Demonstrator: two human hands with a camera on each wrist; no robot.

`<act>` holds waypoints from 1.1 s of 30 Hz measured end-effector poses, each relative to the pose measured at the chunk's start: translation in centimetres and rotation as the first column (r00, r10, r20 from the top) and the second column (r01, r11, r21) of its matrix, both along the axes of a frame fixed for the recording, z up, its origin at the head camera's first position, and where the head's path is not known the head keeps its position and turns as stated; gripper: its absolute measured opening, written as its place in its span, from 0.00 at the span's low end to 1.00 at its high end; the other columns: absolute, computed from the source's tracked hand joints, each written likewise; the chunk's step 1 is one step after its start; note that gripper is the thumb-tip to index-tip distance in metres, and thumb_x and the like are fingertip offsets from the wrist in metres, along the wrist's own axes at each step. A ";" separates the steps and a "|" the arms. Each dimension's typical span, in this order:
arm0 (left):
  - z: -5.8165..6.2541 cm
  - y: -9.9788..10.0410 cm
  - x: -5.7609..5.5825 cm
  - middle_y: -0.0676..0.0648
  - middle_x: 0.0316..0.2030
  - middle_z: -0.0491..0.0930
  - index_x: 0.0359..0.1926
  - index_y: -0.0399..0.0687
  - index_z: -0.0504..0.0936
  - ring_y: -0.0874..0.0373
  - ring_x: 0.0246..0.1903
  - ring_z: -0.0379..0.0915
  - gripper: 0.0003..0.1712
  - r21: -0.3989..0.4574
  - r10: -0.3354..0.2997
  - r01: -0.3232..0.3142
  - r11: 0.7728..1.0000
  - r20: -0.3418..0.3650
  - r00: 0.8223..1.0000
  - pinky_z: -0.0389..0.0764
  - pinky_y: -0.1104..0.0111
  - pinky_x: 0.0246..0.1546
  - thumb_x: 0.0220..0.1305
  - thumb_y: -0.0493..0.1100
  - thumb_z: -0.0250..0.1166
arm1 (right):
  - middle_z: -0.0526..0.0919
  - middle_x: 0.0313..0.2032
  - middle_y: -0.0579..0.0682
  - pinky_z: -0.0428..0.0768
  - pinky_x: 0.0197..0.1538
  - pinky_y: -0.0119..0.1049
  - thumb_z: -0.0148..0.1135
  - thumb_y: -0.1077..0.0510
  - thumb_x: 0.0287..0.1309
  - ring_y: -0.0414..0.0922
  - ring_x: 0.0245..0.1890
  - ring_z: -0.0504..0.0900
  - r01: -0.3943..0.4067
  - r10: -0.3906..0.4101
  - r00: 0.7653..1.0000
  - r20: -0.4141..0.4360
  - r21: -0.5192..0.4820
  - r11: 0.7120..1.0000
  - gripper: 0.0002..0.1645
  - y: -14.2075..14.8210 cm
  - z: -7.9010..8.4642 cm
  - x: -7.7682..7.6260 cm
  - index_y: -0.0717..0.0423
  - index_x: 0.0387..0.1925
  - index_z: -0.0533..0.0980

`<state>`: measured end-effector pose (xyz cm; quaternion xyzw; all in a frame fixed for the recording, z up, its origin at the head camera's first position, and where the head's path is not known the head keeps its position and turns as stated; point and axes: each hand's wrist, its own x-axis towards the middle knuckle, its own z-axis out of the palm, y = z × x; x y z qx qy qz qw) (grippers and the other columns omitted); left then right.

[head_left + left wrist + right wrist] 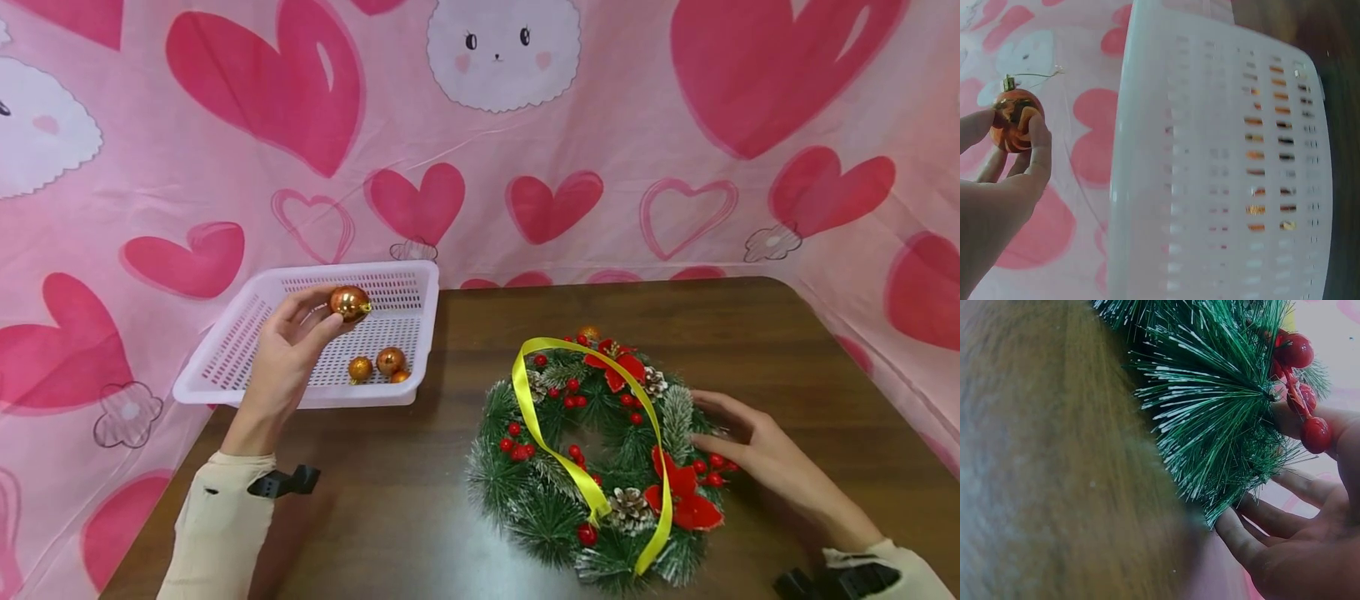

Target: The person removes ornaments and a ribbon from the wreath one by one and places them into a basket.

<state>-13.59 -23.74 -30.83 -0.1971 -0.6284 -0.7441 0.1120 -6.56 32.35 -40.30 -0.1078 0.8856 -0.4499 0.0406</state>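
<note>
My left hand (288, 342) pinches a shiny copper Christmas bauble (349, 304) between thumb and fingers, above the white plastic basket (202, 389). In the left wrist view the bauble (1017, 122) shows a gold cap and a thin hanging loop. My right hand (772, 458) holds the right edge of a green Christmas wreath (547, 521). Its thumb lies beside red berries (1316, 434) in the right wrist view, with the fingers at the wreath's outer rim. A yellow ribbon (528, 408) loops across the wreath, among red flowers, berries and pine cones.
Several orange and copper baubles (391, 361) lie at the basket's near right side. Another orange bauble (589, 332) shows at the wreath's far edge. The brown wooden table (390, 500) backs onto a pink cloth (480, 183) printed with hearts.
</note>
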 end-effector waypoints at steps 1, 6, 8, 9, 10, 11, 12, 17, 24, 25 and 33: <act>-0.1 -0.2 -0.1 0.37 0.60 0.71 0.63 0.28 0.69 0.48 0.60 0.72 0.24 0.012 -0.006 0.006 1.000 -0.006 1.000 0.79 0.61 0.54 0.67 0.23 0.56 | 0.72 0.59 0.32 0.76 0.48 0.21 0.66 0.54 0.65 0.20 0.52 0.70 0.000 0.000 1.000 -0.006 0.001 1.000 0.33 0.0 0.0 0.0 0.52 0.69 0.68; -0.6 -1.0 -0.6 0.37 0.59 0.72 0.63 0.26 0.68 0.49 0.59 0.73 0.24 0.019 -0.011 0.011 1.000 -0.005 1.000 0.80 0.60 0.53 0.66 0.22 0.56 | 0.72 0.59 0.31 0.76 0.48 0.22 0.66 0.54 0.65 0.20 0.52 0.70 0.002 -0.003 1.000 -0.004 -0.010 1.000 0.33 -0.1 -0.1 0.0 0.52 0.69 0.68; -0.8 -1.3 -0.8 0.38 0.58 0.73 0.62 0.26 0.69 0.50 0.58 0.75 0.23 -0.018 0.015 -0.015 1.000 0.017 1.000 0.81 0.62 0.51 0.67 0.24 0.58 | 0.72 0.60 0.33 0.76 0.48 0.22 0.65 0.54 0.65 0.20 0.52 0.70 0.003 -0.003 1.000 0.006 -0.012 1.000 0.33 -0.1 -0.2 0.0 0.51 0.69 0.68; -0.9 -1.5 -0.8 0.38 0.57 0.73 0.62 0.27 0.69 0.50 0.56 0.76 0.23 -0.033 0.031 -0.030 0.999 0.030 0.999 0.81 0.63 0.51 0.67 0.25 0.58 | 0.72 0.60 0.33 0.76 0.48 0.22 0.65 0.54 0.65 0.20 0.53 0.70 0.003 -0.003 1.000 0.012 -0.013 1.000 0.33 -0.2 -0.2 0.0 0.51 0.69 0.67; -1.1 -1.7 -0.9 0.38 0.57 0.74 0.62 0.27 0.70 0.51 0.55 0.76 0.22 -0.046 0.045 -0.043 0.998 0.042 0.998 0.82 0.64 0.50 0.67 0.26 0.59 | 0.72 0.60 0.34 0.76 0.48 0.22 0.65 0.54 0.65 0.20 0.53 0.70 0.003 -0.003 1.000 0.017 -0.017 1.000 0.33 -0.2 -0.3 0.1 0.51 0.69 0.67; -1.2 -1.9 -0.9 0.39 0.57 0.74 0.62 0.27 0.70 0.52 0.54 0.77 0.22 -0.055 0.053 -0.050 0.997 0.052 0.997 0.82 0.64 0.50 0.68 0.27 0.59 | 0.72 0.60 0.35 0.76 0.48 0.22 0.65 0.54 0.65 0.20 0.53 0.70 0.003 -0.003 1.000 0.018 -0.017 1.000 0.33 -0.2 -0.3 0.1 0.51 0.69 0.67; -1.3 -2.1 -1.0 0.39 0.57 0.74 0.62 0.28 0.70 0.52 0.53 0.77 0.22 -0.063 0.061 -0.058 0.996 0.059 0.996 0.82 0.65 0.49 0.68 0.27 0.59 | 0.72 0.60 0.35 0.76 0.48 0.22 0.65 0.54 0.65 0.20 0.53 0.70 0.004 -0.004 1.000 0.017 -0.019 1.000 0.33 -0.2 -0.3 0.1 0.51 0.69 0.67; -1.7 -3.1 -1.5 0.41 0.55 0.75 0.62 0.28 0.70 0.55 0.50 0.78 0.23 -0.063 0.076 -0.071 0.995 0.079 0.994 0.83 0.66 0.48 0.68 0.29 0.60 | 0.71 0.57 0.27 0.75 0.48 0.19 0.66 0.55 0.65 0.19 0.52 0.70 0.003 -0.004 1.000 -0.020 -0.015 1.000 0.33 0.0 -0.4 0.2 0.54 0.69 0.68; -1.5 -4.8 -1.7 0.45 0.51 0.78 0.61 0.29 0.72 0.57 0.45 0.82 0.23 -0.060 0.130 -0.122 0.991 0.142 0.981 0.84 0.68 0.44 0.67 0.31 0.62 | 0.72 0.59 0.32 0.74 0.48 0.19 0.65 0.55 0.65 0.20 0.52 0.70 0.006 -0.006 1.000 -0.008 -0.006 1.000 0.33 0.2 -0.5 0.1 0.52 0.70 0.67; -1.4 -5.1 -1.7 0.46 0.51 0.78 0.62 0.30 0.72 0.58 0.45 0.82 0.24 -0.078 0.149 -0.138 0.987 0.151 0.977 0.84 0.69 0.44 0.67 0.32 0.63 | 0.72 0.60 0.35 0.74 0.48 0.19 0.65 0.55 0.65 0.20 0.52 0.70 0.008 -0.008 1.000 -0.005 0.000 1.000 0.33 0.2 -0.5 0.1 0.52 0.70 0.67; -1.7 -6.3 -1.7 0.48 0.49 0.78 0.60 0.35 0.74 0.61 0.42 0.82 0.25 -0.177 0.235 -0.198 0.964 0.220 0.947 0.84 0.73 0.41 0.65 0.37 0.68 | 0.73 0.61 0.43 0.72 0.49 0.18 0.65 0.53 0.65 0.19 0.52 0.69 0.020 -0.020 1.000 0.011 0.013 1.000 0.34 0.3 -0.5 0.0 0.53 0.70 0.67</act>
